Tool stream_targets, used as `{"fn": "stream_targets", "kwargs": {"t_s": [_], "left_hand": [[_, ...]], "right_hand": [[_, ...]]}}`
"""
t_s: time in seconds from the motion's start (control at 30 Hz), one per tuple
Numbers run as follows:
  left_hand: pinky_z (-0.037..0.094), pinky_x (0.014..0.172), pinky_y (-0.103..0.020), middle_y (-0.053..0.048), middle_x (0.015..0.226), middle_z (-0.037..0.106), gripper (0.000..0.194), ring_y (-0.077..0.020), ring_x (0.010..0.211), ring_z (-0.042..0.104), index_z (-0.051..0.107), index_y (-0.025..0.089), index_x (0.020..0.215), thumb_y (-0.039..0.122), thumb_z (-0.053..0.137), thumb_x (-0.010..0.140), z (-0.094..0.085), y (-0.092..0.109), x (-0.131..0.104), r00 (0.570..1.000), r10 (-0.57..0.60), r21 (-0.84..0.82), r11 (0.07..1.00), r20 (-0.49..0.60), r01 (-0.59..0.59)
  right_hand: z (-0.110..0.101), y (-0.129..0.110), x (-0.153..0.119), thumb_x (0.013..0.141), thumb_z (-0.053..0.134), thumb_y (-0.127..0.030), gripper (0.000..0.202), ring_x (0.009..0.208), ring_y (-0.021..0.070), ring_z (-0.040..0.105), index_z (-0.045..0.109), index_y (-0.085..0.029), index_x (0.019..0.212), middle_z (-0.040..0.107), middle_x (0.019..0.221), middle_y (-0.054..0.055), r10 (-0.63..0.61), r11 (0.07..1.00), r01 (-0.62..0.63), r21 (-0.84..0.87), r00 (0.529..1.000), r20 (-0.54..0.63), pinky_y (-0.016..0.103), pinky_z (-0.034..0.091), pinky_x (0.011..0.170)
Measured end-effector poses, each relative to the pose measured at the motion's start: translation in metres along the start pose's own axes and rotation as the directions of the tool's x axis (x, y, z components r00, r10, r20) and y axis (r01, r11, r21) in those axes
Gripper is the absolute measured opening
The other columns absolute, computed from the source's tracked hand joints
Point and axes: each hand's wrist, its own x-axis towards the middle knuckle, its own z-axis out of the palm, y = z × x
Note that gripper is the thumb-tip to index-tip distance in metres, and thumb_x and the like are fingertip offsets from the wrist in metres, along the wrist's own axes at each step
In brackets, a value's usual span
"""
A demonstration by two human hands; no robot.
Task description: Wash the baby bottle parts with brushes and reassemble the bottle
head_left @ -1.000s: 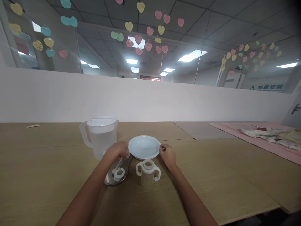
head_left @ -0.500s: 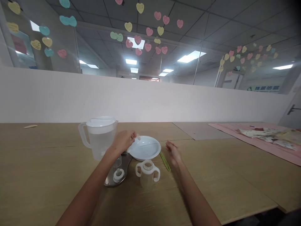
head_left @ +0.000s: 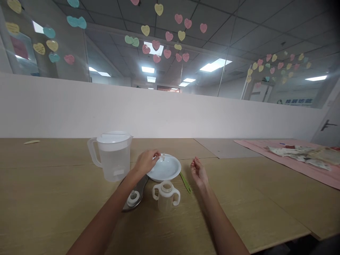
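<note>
My left hand (head_left: 147, 161) pinches a small clear piece (head_left: 163, 156), its exact kind too small to tell, over the far side of a white bowl (head_left: 164, 173). To the bowl's right, my right hand (head_left: 198, 173) is raised with curled fingers; whether anything is in them is hidden. A bottle body with two white handles (head_left: 166, 198) stands uncapped in front of the bowl. Beside the bowl lies a green handle (head_left: 185, 182), its far end out of sight. Under my left forearm, a metal tray (head_left: 143, 184) holds a white collar with a nipple (head_left: 133, 198).
A lidded clear pitcher (head_left: 114, 164) with water stands behind my left forearm. On the right, a pink cloth (head_left: 255, 147) carries printed packets (head_left: 300, 154). A low white wall (head_left: 164, 115) closes off the table's back. A thin pale strip (head_left: 32, 142) lies far left.
My left hand has moved right with the small clear piece, farther over the bowl. My right hand has turned its fingers upward and curled them, shifting slightly right.
</note>
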Motion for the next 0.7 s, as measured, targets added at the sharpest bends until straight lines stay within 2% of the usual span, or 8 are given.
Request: {"fn": "stream_targets", "kwargs": {"t_s": [0.23,0.5,0.7], "left_hand": [[0.043,0.077,-0.026,-0.003,0.093,0.066,0.019,-0.0170,0.088,0.058,0.061,0.020,0.089,0.026,0.045,0.080,0.0023,-0.0018,0.0017,1.000,-0.018,-0.030,0.999,-0.018,0.018],[0.045,0.074,-0.024,-0.002,0.088,0.067,0.018,-0.0153,0.084,0.060,0.061,0.019,0.086,0.025,0.046,0.079,0.0010,-0.0029,0.0035,1.000,0.007,-0.183,0.983,-0.023,-0.012],[0.044,0.074,-0.024,-0.002,0.086,0.067,0.016,-0.0141,0.081,0.061,0.062,0.018,0.083,0.023,0.048,0.077,0.0024,0.0015,0.0025,0.997,0.060,-0.276,0.958,-0.050,-0.071]], "right_hand": [[0.0020,-0.0029,-0.0016,0.067,0.062,-0.009,0.020,0.057,0.0024,0.055,0.055,-0.018,0.083,0.056,0.064,-0.007,0.030,0.999,-0.030,0.024,0.999,0.026,0.009,0.049,0.056],[0.0057,-0.0023,-0.0048,0.066,0.062,-0.008,0.020,0.055,0.0020,0.055,0.055,-0.017,0.082,0.056,0.064,-0.006,0.047,0.998,-0.050,0.048,0.998,0.046,0.008,0.049,0.054],[0.0044,-0.0020,-0.0035,0.066,0.062,-0.010,0.018,0.055,0.0023,0.055,0.057,-0.016,0.082,0.058,0.066,-0.005,-0.013,1.000,0.013,0.025,1.000,0.008,0.008,0.049,0.054]]}}
